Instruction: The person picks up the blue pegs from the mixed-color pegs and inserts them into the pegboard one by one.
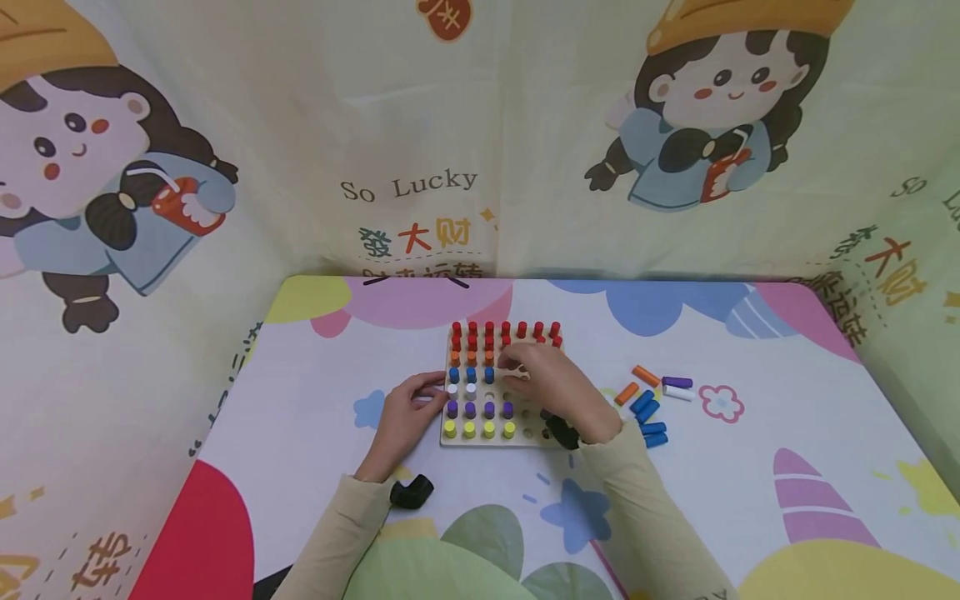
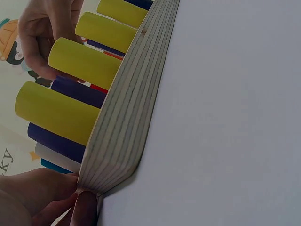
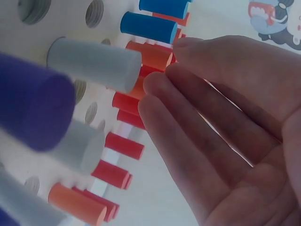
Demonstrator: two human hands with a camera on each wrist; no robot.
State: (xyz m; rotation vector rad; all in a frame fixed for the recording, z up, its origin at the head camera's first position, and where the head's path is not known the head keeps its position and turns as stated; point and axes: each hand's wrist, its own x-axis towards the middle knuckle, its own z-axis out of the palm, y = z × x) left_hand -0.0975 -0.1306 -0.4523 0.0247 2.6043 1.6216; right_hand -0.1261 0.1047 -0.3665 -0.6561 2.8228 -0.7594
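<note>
A wooden pegboard (image 1: 480,445) lies on the table, carrying rows of red, orange, blue, white, purple and yellow pegs. At the near left corner, my left hand (image 1: 405,414) pinches the board's edge between thumb and finger; the left wrist view shows this hand (image 2: 37,195) below the yellow pegs (image 2: 61,113). Over the board's right half hovers my right hand (image 1: 555,379), at the orange and blue rows. The right wrist view shows its fingers (image 3: 188,136) fairly straight, with thumb and fingertips beside an orange peg (image 3: 153,55); no firm grip shows. This hand hides several board holes.
Right of the board lie loose pegs: two orange pegs (image 1: 645,376), several blue pegs (image 1: 647,408), a purple peg (image 1: 677,382) and a white peg (image 1: 678,392). A patterned cloth (image 1: 750,467) covers the table, and printed curtains (image 1: 540,167) stand behind and at both sides.
</note>
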